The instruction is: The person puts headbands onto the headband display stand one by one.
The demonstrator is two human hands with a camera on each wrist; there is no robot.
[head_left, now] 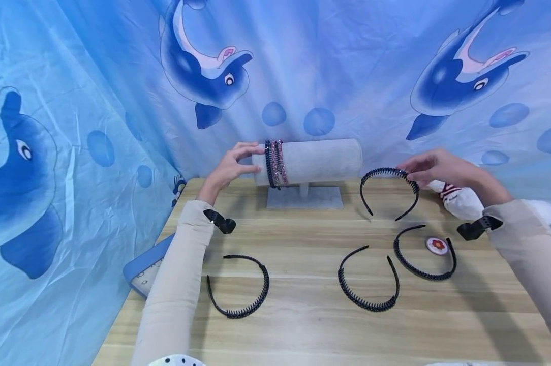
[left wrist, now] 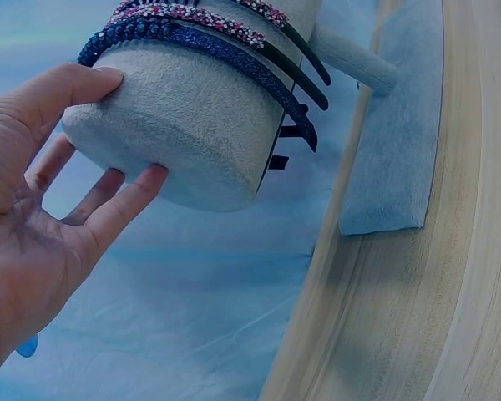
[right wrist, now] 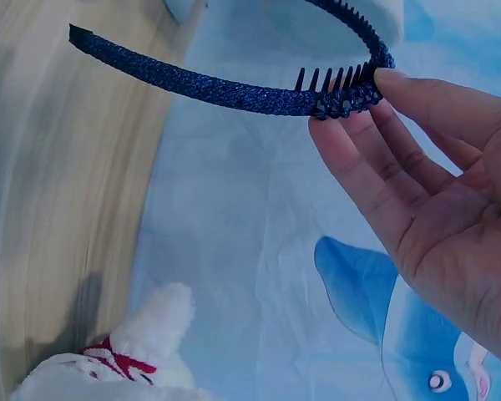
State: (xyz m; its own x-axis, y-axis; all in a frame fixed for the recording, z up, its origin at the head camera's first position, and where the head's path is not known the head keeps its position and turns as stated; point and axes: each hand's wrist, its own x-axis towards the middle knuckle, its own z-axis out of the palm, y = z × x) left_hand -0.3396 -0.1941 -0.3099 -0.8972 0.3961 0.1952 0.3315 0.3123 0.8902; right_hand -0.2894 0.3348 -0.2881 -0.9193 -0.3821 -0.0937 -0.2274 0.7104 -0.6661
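Table [head_left: 303, 338]: bright, pale glare at front middle
Right sleeve [head_left: 527, 259]: soft diagonal shadow beside it on the wood
Headband [right wrist: 217, 93]: in focus, faint sparkle
Wrist views: dimmer than the head view, bluish, slightly soft

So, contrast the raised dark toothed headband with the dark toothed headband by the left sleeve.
The right grip pinches the raised headband; the other headband lies on the wooden table. In head view, the first opens downward, the second toward upper left. Both have comb teeth.
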